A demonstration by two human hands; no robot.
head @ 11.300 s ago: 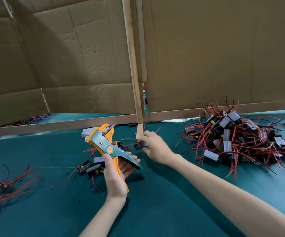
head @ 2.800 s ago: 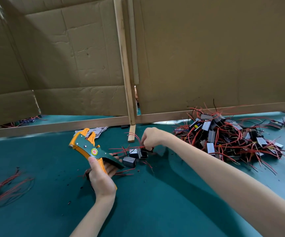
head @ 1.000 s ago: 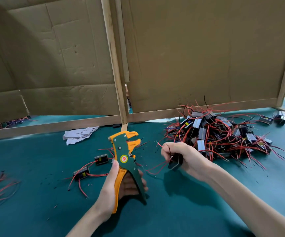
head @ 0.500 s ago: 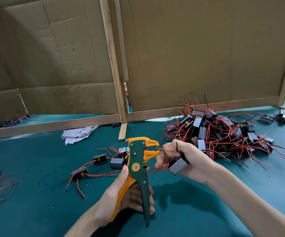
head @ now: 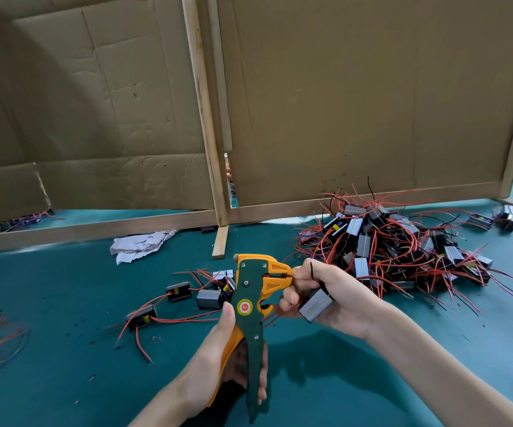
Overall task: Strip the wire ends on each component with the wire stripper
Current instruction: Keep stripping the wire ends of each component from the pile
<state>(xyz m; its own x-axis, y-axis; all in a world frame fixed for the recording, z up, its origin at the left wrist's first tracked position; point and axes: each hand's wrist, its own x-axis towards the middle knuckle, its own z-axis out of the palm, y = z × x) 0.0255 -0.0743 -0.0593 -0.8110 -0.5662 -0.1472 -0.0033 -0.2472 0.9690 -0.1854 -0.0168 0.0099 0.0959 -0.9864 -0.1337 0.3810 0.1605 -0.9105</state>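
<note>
the right hand (head: 326,295), fingers clamped on a grey component (head: 315,304), has now fed its wire into the wire stripper (head: 250,306) gripped by the left hand (head: 218,362), so the squeeze looks next.

wall: cardboard panels (head: 356,103) | frame: wooden battens (head: 201,118) | surface: teal table (head: 48,288)

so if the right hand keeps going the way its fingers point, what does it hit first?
The right hand points left, fingertips already at the orange head of the wire stripper held in the left hand. That head comes first, likely at once; beyond it lie loose components, though depth is unclear.
</note>
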